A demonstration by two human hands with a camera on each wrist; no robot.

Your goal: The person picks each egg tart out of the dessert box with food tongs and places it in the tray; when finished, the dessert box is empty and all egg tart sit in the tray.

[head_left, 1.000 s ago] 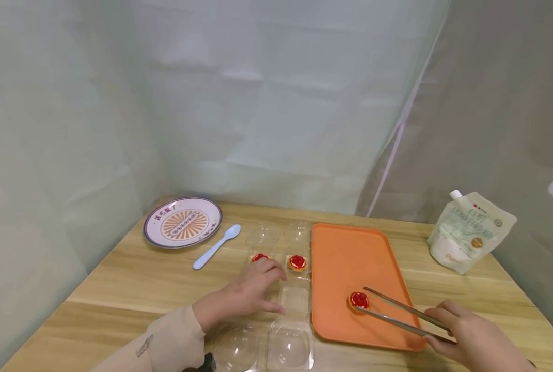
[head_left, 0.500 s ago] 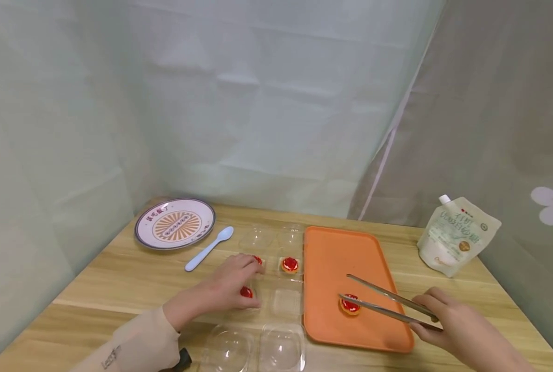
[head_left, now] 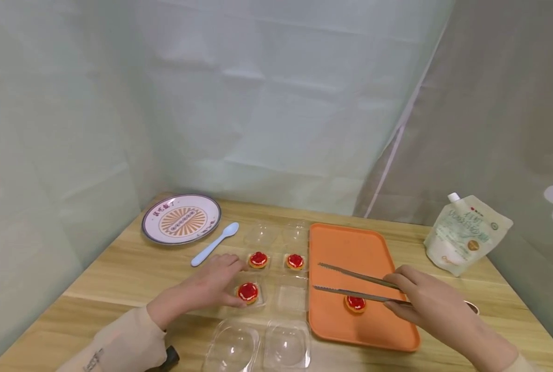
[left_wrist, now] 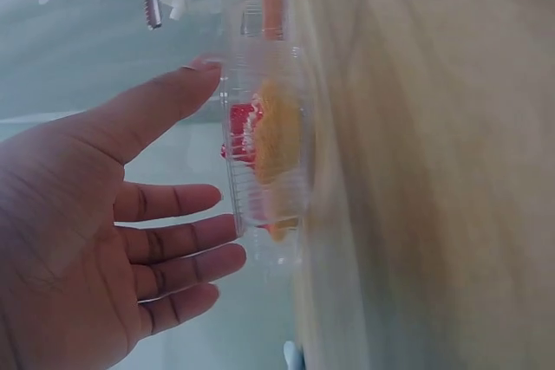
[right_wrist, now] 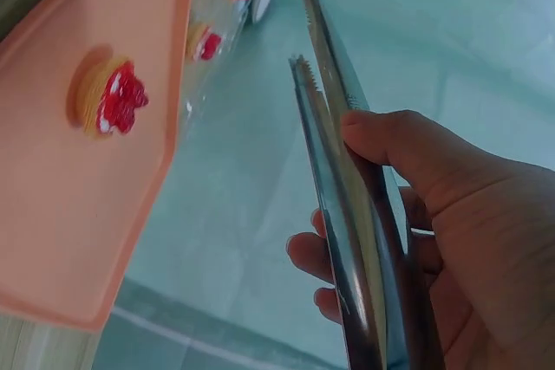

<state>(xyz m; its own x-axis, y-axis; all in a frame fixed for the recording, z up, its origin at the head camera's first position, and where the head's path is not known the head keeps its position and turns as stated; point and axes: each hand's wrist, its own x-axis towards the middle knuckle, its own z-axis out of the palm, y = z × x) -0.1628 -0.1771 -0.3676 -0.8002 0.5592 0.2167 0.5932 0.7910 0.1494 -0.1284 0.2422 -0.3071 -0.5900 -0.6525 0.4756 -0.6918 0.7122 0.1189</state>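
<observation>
My left hand [head_left: 213, 281] is at the left edge of a clear plastic container [head_left: 291, 298], fingers extended and nothing gripped. In the left wrist view, the thumb [left_wrist: 186, 93] and fingertips lie right at its wall. Inside, a red-topped tart [head_left: 248, 293] fills the front left compartment; two more tarts, left [head_left: 258, 260] and right [head_left: 295, 261], sit in the row behind. The front right compartment is bare. My right hand [head_left: 431, 299] grips metal tongs [head_left: 350, 273], tips apart with nothing between them, above an orange tray [head_left: 346, 243]. One tart [head_left: 356, 304] lies on the tray, partly behind the tongs.
Clear domed lids [head_left: 287, 345] lie open at the container's front and back. A light blue spoon [head_left: 216, 244] and a patterned plate [head_left: 181, 219] are at the back left. On the right stands a white spouted pouch [head_left: 465, 235]. Pale curtains [head_left: 281, 129] enclose the table.
My left hand has drawn back leftward, uncovering the front left tart. My right hand has lifted the tongs off the tray's tart and moved them left and away from me.
</observation>
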